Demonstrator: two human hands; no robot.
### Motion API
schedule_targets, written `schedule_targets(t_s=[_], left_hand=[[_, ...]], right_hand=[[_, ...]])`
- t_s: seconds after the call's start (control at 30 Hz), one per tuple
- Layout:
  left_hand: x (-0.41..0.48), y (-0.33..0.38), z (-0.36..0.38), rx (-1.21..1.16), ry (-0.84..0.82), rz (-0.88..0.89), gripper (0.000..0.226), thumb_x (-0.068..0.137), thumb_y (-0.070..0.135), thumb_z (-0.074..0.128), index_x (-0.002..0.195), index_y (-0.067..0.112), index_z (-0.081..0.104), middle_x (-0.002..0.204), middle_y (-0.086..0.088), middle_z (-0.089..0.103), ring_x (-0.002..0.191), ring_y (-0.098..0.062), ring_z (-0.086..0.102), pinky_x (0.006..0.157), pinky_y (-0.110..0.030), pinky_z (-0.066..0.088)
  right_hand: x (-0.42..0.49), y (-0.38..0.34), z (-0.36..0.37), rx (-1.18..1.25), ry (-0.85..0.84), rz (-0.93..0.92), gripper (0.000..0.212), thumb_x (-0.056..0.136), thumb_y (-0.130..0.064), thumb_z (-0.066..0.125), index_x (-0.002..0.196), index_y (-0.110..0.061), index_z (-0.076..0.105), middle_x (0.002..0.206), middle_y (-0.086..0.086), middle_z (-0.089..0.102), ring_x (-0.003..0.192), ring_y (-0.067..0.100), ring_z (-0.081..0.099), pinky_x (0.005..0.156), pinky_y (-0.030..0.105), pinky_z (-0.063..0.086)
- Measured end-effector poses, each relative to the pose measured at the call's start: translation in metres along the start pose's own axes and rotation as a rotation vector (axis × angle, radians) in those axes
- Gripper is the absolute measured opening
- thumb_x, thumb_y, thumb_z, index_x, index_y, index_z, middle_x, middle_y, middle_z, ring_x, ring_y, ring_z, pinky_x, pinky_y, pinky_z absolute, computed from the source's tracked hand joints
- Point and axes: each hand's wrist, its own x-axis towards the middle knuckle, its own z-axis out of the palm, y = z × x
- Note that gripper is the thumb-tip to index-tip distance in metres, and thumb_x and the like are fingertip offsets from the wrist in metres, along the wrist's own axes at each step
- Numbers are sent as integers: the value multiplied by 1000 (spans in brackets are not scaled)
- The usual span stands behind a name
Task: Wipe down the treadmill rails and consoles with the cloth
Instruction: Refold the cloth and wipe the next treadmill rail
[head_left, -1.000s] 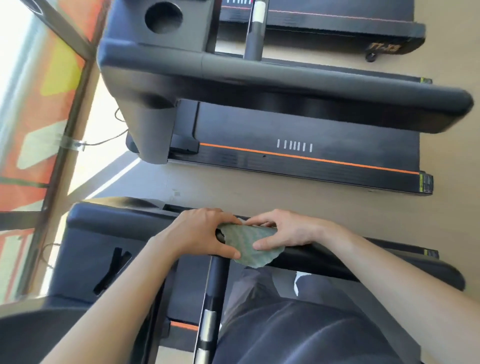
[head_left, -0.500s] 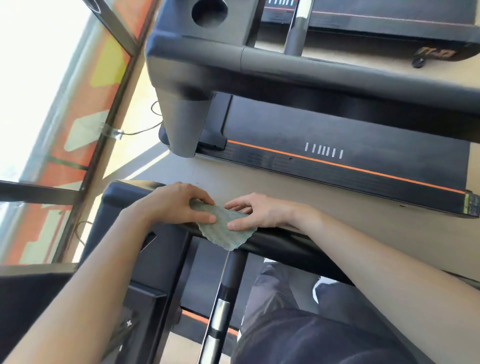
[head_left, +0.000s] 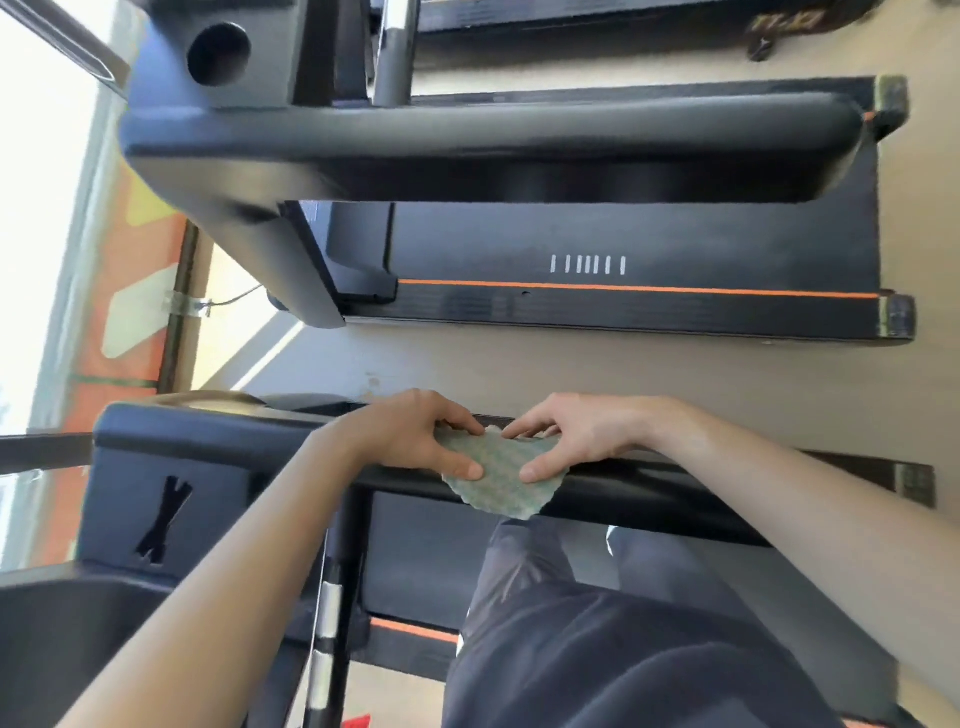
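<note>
**Early in the job, cloth on the near rail**

My left hand (head_left: 415, 441) and right hand (head_left: 576, 436) both have the green cloth (head_left: 498, 480), which lies draped over the near rail (head_left: 675, 486). Each thumb presses the cloth's face on my side of the rail. The fingers of both hands curl over its edge on the rail's far side, so each hand pinches it, and the two hands sit just beside each other. The cloth's loose lower edge hangs below the rail, above my leg.

I judge this as the start of a pass, or a re-fold, rather than the end of one. The cloth covers only one short stretch of the rail, close to where it joins the console (head_left: 171, 467). Nothing on the dark plastic shows me which parts are already clean, so I cannot tell what is finished.

The rest of this rail, away from the console, looks like it is left to do, and so does the console itself. Beyond the rail, across the strip of floor, the next treadmill's rail (head_left: 519, 130) and cup-holder console (head_left: 244, 57) wait too.
</note>
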Motion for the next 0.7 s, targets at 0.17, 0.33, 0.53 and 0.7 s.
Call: schedule_targets(t_s=[0.17,0.33,0.53,0.7], left_hand=[[37,79,21,69,1,87,64,72,60,84,128,33,68,127,15,63,115,-5,55,99,-29,44],[67,147,41,74,-40,143,63,73,55,86,126,27,68,120,11,68,103,-6,59,94,-27,48],[94,213,63,10,-77,256,62,76,50,86,131,33,64,123,13,68,112,-4,62,103,-29,49],[110,255,85,51,-52,311,63,79,54,82,136,41,60,122,12,69,111,-7,62,100,-34,50]], right_hand=[[-73,52,-8,32,29,20,62,83,-46,79,141,-37,56,131,-21,62,120,2,56,105,24,42],[-130,102,-10,54,79,50,61,81,-46,81,138,-40,58,126,-23,64,118,2,59,104,26,44],[-194,160,2,179,218,98,56,78,-48,81,130,-49,61,121,-27,67,111,-1,62,102,30,48],[-227,199,38,453,459,55,53,81,-25,83,126,-48,65,121,-31,66,113,-12,59,97,10,44]])
